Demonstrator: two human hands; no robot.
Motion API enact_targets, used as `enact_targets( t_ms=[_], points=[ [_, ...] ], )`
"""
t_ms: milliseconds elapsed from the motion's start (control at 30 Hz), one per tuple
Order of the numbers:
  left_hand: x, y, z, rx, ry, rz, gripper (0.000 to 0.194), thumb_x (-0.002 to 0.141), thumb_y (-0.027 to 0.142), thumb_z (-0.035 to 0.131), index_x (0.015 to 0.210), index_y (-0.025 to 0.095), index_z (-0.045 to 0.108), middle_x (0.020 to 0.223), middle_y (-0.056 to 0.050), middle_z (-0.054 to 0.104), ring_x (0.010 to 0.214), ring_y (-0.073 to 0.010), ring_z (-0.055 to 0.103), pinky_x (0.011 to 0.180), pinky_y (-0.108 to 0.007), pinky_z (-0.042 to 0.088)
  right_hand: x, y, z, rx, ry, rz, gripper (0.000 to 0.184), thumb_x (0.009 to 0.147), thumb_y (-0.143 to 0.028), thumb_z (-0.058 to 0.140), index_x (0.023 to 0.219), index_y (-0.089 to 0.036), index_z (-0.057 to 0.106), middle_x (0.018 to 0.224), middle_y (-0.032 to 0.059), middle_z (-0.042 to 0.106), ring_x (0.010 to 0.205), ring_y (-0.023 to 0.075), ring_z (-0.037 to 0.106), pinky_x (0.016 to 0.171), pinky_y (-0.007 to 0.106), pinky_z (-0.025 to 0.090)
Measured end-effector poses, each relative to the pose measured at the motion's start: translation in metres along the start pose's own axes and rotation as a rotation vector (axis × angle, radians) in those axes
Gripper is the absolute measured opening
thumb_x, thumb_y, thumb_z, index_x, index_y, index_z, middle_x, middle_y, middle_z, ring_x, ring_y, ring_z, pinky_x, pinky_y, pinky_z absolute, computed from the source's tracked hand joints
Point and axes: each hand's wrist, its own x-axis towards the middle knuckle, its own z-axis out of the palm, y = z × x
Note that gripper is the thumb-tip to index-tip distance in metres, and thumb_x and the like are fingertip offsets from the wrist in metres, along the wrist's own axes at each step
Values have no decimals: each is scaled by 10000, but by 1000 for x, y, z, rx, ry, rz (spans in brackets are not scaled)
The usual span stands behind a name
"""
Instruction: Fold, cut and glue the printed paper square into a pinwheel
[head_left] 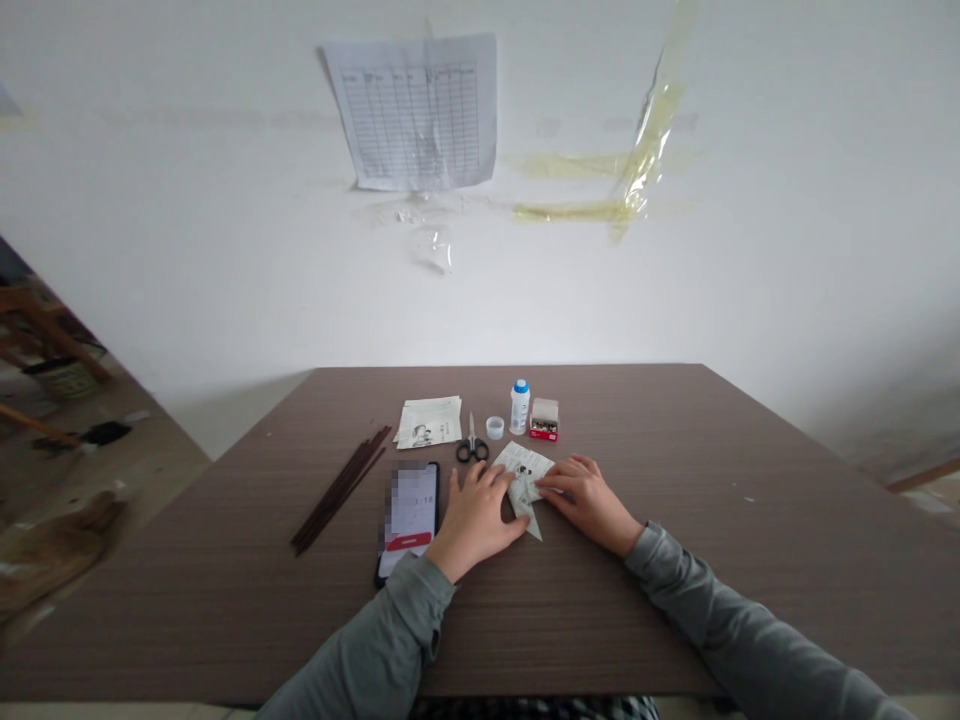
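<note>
A sheet of printed white paper folded to a point [523, 465] lies on the table. My left hand [476, 522] and my right hand [589, 504] rest on it from either side, fingertips pressing its folds, and their fingers hide its middle. Just beyond my left hand lie black-handled scissors [472, 443]. A phone with a blurred screen [407, 515] sits beside that hand, on its left.
The brown wood-grain table [660, 500] also holds a stack of printed papers [429, 422], dark thin sticks [341, 490], a small round lid [495, 428], a white bottle with a blue cap [520, 406] and a small red-and-white box [544, 419].
</note>
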Motion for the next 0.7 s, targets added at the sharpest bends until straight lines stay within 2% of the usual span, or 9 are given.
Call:
enact_targets(
  t_ms=[167, 400, 700],
  points=[
    [1, -3, 1, 1, -19, 3, 707, 1100, 501, 919, 1781, 350, 805, 1966, -150, 703, 1905, -540, 511, 1588, -914, 301, -1, -1, 0, -9, 0, -32, 244, 1200, -228, 804, 1270, -327, 1016, 1253, 80, 996, 1233, 365, 927, 1387, 689, 614],
    [1, -1, -2, -6, -30, 7, 739, 1104, 477, 925, 1816, 342, 779, 1986, -152, 683, 1919, -541, 492, 1583, -942, 281, -1, 2, 5, -32, 50, -91, 273, 1253, -285, 734, 1273, -299, 1005, 1213, 96, 972, 1188, 312, 901, 1345, 636, 633],
    [0, 3, -4, 34, -32, 24, 659, 1114, 470, 949, 1760, 394, 840, 1954, -130, 706, 1890, -547, 513, 1575, -954, 298, 3, -10, -7, -65, 9, -36, 226, 1180, -257, 810, 1215, -358, 1008, 1165, 51, 945, 1130, 345, 879, 1325, 649, 623]
  ],
)
